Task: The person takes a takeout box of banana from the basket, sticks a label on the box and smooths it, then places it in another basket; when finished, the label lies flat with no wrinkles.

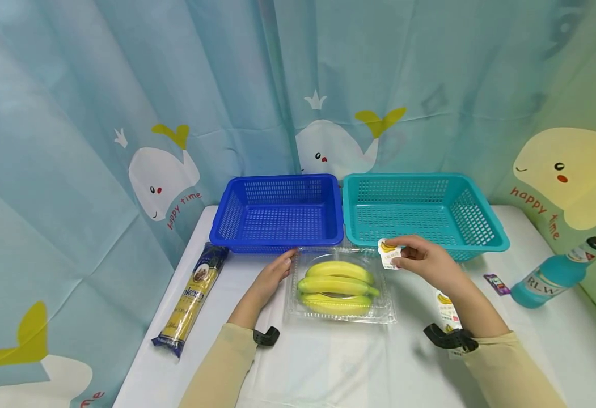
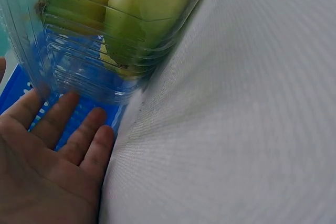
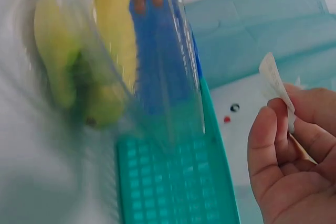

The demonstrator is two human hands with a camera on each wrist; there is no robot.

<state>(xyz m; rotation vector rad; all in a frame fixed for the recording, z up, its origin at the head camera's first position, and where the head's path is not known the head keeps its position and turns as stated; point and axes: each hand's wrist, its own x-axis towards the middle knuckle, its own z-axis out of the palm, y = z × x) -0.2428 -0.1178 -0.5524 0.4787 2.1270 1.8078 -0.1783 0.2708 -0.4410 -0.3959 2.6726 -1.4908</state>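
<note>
A clear plastic box (image 1: pixel 341 317) with several bananas (image 1: pixel 335 285) inside lies on the table in the head view. My left hand (image 1: pixel 272 277) rests along its left side; in the left wrist view the left fingers (image 2: pixel 84 135) are nearly straight, tips at the box wall. Above the box's right far corner, my right hand (image 1: pixel 425 258) pinches a white sticker (image 1: pixel 389 254) printed with bananas between thumb and fingers. In the right wrist view the sticker (image 3: pixel 274 80) is seen nearly edge-on and slightly curled.
Behind the box stand a blue basket (image 1: pixel 277 242) and a teal basket (image 1: pixel 430 246). A pasta packet (image 1: pixel 190 300) lies at left. On the right are a blue bottle (image 1: pixel 553 280), a small purple packet (image 1: pixel 497 284) and, partly under the right forearm, a strip of banana stickers (image 1: pixel 447 309).
</note>
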